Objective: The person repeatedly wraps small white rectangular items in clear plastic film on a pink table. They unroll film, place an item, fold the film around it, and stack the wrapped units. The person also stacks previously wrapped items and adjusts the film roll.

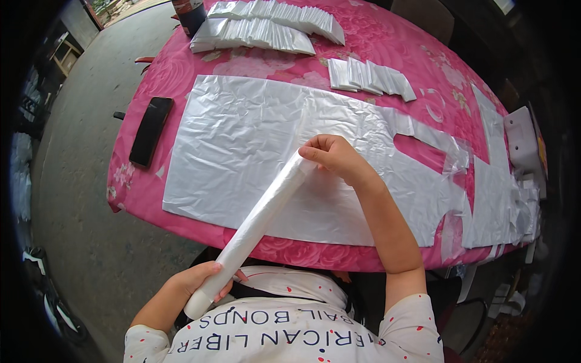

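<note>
A long white plastic strip (254, 224), gripped at both ends, slants over the near edge of a pink-covered bench (417, 39).
The left hand (203, 278) closes round its near end; the right hand (333, 156) pinches its far end. The strip seems narrowed lengthwise, not yet packet-sized. Beneath lie flat, crinkled, glossy bags (236, 133), apparently left to fold; beyond, rows of small rectangular packets (257, 35) look finished.

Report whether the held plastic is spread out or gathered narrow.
Gathered narrow: the white plastic forms one long, slim strip between the left hand's grip and the right hand's grip.
</note>
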Available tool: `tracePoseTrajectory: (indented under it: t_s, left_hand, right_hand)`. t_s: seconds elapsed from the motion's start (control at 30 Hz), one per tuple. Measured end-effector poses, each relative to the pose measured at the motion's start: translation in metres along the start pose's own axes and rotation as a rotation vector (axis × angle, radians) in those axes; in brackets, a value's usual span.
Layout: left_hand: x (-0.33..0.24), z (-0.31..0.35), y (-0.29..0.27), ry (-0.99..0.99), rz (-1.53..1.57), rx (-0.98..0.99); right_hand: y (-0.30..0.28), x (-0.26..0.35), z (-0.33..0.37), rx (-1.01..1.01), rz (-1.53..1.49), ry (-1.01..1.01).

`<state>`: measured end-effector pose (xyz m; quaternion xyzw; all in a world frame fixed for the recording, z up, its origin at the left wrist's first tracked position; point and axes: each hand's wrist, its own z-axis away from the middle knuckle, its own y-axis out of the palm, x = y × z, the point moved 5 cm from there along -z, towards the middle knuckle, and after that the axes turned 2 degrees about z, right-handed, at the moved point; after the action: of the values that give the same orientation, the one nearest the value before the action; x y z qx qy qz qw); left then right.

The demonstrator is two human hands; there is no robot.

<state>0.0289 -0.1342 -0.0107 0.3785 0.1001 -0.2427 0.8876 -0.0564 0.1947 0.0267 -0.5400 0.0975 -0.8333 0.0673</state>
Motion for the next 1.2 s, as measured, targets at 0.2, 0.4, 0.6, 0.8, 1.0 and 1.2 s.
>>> tracePoseTrajectory:
  t_s: [0.2, 0.4, 0.6, 0.8, 1.0, 1.2]
  left_hand:
    - [0.0, -0.002, 0.0, -0.024, 0.055, 0.04]
    - [0.005, -0.006, -0.004, 0.017, 0.052, 0.035]
    - [0.022, 0.01, -0.023, -0.142, -0.007, 0.115]
    - [0.019, 0.038, -0.056, -0.18, -0.553, 0.126]
    - [-0.066, 0.013, 0.003, 0.037, -1.314, -0.024]
    - [-0.144, -0.031, 0.09, 0.605, -1.78, -0.204]
  right_hand:
    - [0.006, -0.009, 0.001, 0.236, -0.111, 0.002]
    - [-0.006, -0.013, 0.004, 0.101, -0.14, -0.019]
    - [-0.11, -0.042, 0.006, -0.361, 0.017, -0.116]
    - [-0.221, -0.092, 0.045, -0.648, 0.097, -0.038]
    - [-0.181, -0.073, 0.033, -0.51, -0.045, -0.053]
    - [-0.132, -0.044, -0.001, -0.36, 0.037, -0.184]
